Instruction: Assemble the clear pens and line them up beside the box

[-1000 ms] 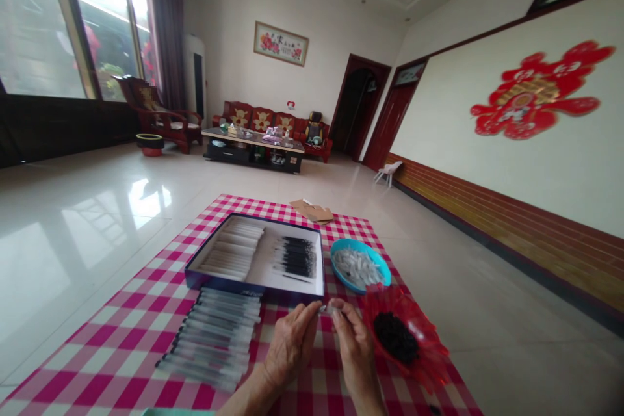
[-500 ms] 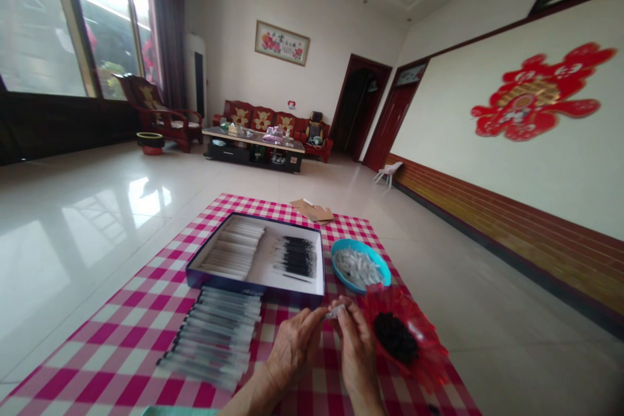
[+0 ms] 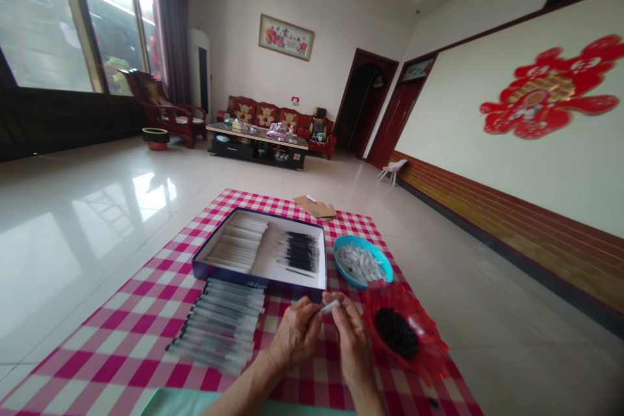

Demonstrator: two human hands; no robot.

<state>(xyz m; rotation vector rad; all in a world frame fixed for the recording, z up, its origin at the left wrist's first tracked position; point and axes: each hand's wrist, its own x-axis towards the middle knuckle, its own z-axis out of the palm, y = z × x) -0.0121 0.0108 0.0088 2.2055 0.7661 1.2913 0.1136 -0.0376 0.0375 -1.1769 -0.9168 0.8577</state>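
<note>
Both hands meet in front of the box over a small whitish, translucent pen cap (image 3: 330,306). My left hand (image 3: 295,331) is closed, its thumb and forefinger pinching the cap's left end. The fingers of my right hand (image 3: 350,331) press round the other end. Left of my hands, a row of clear pens with dark ends (image 3: 221,322) lies side by side on the checked cloth. A blue bowl (image 3: 389,272) of clear caps (image 3: 359,263) stands beyond my right hand. Close by on the right, a red translucent bowl (image 3: 433,346) holds small black pieces (image 3: 396,331).
A shallow dark-blue box (image 3: 280,291) holds whitish tubes (image 3: 238,244) on its left and thin black refills (image 3: 299,252) on its right. Brown cardboard (image 3: 316,208) lies at the table's far edge. Pale green cloth (image 3: 175,402) lies nearest me.
The pen cap now sticks out more plainly between my fingertips, tilted up to the right. My hands stay together in nearly the same place; the view has shifted slightly.
</note>
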